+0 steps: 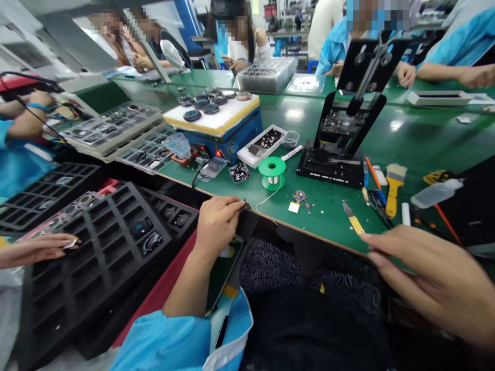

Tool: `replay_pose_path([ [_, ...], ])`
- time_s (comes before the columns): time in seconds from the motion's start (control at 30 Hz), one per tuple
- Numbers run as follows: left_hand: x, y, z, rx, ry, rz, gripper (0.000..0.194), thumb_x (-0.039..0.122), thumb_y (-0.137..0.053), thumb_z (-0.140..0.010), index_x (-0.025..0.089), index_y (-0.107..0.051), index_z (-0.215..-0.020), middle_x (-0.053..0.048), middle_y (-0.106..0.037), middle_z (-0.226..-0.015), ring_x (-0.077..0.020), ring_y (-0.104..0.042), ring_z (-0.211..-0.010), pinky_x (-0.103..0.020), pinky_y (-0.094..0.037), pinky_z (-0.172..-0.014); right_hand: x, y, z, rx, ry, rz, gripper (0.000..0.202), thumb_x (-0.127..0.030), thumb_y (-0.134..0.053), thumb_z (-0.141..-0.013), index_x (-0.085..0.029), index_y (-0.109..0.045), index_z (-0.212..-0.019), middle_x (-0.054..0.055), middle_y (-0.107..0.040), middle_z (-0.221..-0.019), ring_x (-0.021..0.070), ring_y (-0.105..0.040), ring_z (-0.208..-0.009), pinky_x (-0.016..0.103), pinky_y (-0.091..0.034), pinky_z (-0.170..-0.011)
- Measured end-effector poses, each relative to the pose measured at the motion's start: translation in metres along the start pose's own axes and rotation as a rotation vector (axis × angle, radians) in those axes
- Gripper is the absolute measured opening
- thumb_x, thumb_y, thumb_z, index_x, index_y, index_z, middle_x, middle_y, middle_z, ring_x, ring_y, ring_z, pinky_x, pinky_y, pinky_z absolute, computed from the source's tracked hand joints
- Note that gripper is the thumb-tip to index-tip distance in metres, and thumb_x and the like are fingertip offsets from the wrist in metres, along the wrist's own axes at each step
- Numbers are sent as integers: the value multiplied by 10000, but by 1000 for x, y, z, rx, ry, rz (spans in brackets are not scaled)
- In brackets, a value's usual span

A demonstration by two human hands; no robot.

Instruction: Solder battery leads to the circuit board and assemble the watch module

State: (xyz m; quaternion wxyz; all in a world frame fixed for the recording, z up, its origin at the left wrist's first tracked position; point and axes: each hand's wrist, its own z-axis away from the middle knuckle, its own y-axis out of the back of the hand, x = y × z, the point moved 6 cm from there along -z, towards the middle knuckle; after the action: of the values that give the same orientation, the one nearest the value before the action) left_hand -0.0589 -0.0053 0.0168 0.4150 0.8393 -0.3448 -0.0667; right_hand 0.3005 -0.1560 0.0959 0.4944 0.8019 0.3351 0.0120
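Closest to me is my own dark shirt [317, 335], and at its left a light-blue sleeve [166, 340]. With my left hand [217, 220] I hold a small dark part [246, 205], pinched between thumb and finger, just at the front edge of the green table [425, 144]. My right hand [429, 278] has thumb and first finger a little apart; the fingertips are at the end of the yellow handle of a knife [353, 219], but I cannot tell whether they grip it. Between my hands, on the table, are a white square piece [294, 207] and, just beside it, a small circuit board [299, 196]. Behind these, a green spool [272, 173] stands upright, and its loose wire runs toward the table edge. To the right of the spool is a black stand [330, 167], then a brush [394, 190]. At my left, another person's hand [42, 247] is over a black tray [91, 281], with a small white piece in the fingers.
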Motion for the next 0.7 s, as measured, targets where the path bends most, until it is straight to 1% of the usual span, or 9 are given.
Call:
replay_pose_path([
  [0.07,17,7,-7,91,-13,60,196,168,-660,-1075,220,-843,-1123,-84,-834,-1079,-224,-755,-984,-393,-575,-875,0,-23,-22,-33,58,-32,213,-199,-650,-1090,-233,-786,-1250,61,-848,-1023,209,-820,-859,329,-654,-727],
  [0.13,43,10,-19,125,-74,153,193,154,-688,-1067,226,-826,-1182,-56,-785,-985,-191,-713,-914,-345,-564,-817,2,-39,-41,-43,37,-104,221,-199,-653,-1083,-239,-792,-1250,60,-875,-1075,228,-850,-927,351,-679,-797],
  [0.17,58,9,-26,115,-132,187,196,160,-693,-1069,232,-812,-1209,-48,-785,-986,-186,-707,-909,-341,-553,-805,5,-44,-49,-46,-7,-153,236,-214,-664,-1078,-251,-798,-1268,54,-880,-1081,227,-852,-924,356,-683,-811],
  [0.27,95,2,-52,105,-263,245,151,177,-676,-1084,223,-772,-1192,-47,-797,-992,-190,-690,-894,-357,-533,-801,18,-56,-66,-72,-214,-326,348,-305,-711,-1061,-297,-780,-1402,27,-867,-1024,210,-821,-824,342,-657,-717],
  [0.37,116,-12,-80,102,-359,223,113,204,-623,-1117,220,-734,-1116,-47,-796,-979,-198,-682,-880,-369,-515,-800,29,-66,-80,-107,-344,-472,404,-338,-713,-1052,-308,-758,-1452,29,-860,-1055,220,-814,-873,363,-656,-768],
  [0.47,125,-26,-103,102,-425,215,140,236,-563,-1144,211,-689,-1091,-59,-790,-983,-212,-684,-881,-384,-508,-803,36,-67,-95,-54,-342,-463,349,-265,-702,-1015,-285,-808,-1347,31,-859,-1047,222,-799,-901,387,-656,-864],
  [0.57,126,-37,-117,69,-452,241,143,259,-529,-1155,209,-662,-1143,-73,-797,-1044,-226,-704,-928,-397,-516,-837,47,-62,-104,22,-356,-420,256,-262,-713,-1001,-282,-847,-1217,30,-857,-1036,226,-792,-907,386,-646,-872],
  [0.63,120,-43,-122,9,-411,277,122,281,-570,-1143,204,-659,-1170,-82,-796,-1094,-231,-726,-990,-394,-540,-881,57,-60,-106,49,-404,-423,215,-286,-735,-997,-279,-852,-1177,30,-853,-1013,228,-790,-903,391,-638,-871],
  [0.7,111,-51,-122,-98,-311,307,113,282,-628,-1121,191,-672,-1172,-84,-792,-1103,-229,-742,-1026,-383,-568,-915,70,-58,-105,82,-465,-432,195,-287,-749,-985,-271,-849,-1152,34,-852,-1003,231,-787,-901,401,-628,-867],
])
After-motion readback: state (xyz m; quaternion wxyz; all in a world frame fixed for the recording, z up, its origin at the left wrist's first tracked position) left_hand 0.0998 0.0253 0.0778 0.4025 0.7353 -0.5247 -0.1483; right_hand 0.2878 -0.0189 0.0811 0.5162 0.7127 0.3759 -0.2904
